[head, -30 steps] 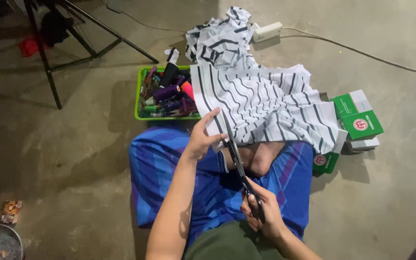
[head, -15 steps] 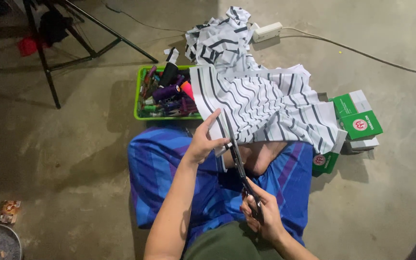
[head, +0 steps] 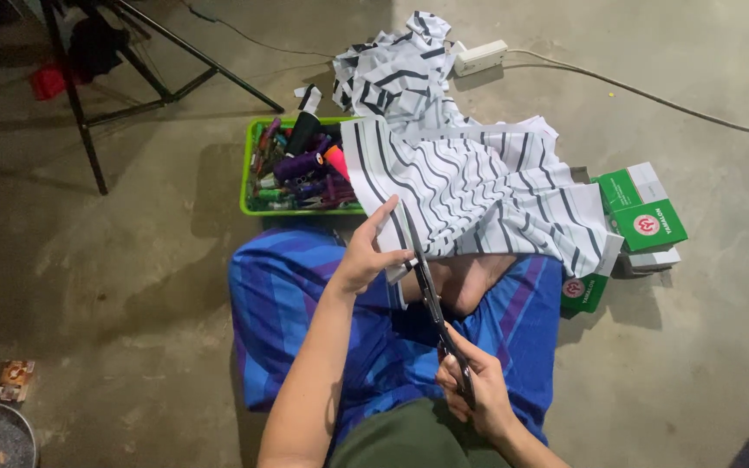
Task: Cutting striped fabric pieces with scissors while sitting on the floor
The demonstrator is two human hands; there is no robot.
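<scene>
I sit cross-legged on a concrete floor in a blue striped wrap. My left hand (head: 367, 253) pinches the near edge of a white cloth with dark stripes (head: 470, 186) that is spread out in front of my knees. My right hand (head: 477, 394) grips the handles of long black scissors (head: 431, 299), low over my lap. The blades point away from me and reach into the cloth's edge right beside my left fingers. A bare foot shows under the cloth.
A green tray (head: 249, 186) of thread spools and small tools sits behind my left knee. Green and white boxes (head: 643, 217) lie at the right. A white power strip (head: 478, 57) with its cable, more striped cloth (head: 396, 69) and a black stand (head: 88, 95) are farther off.
The scissors have advanced slightly farther into the cloth edge. My left hand keeps its hold on the cloth and has barely moved.
</scene>
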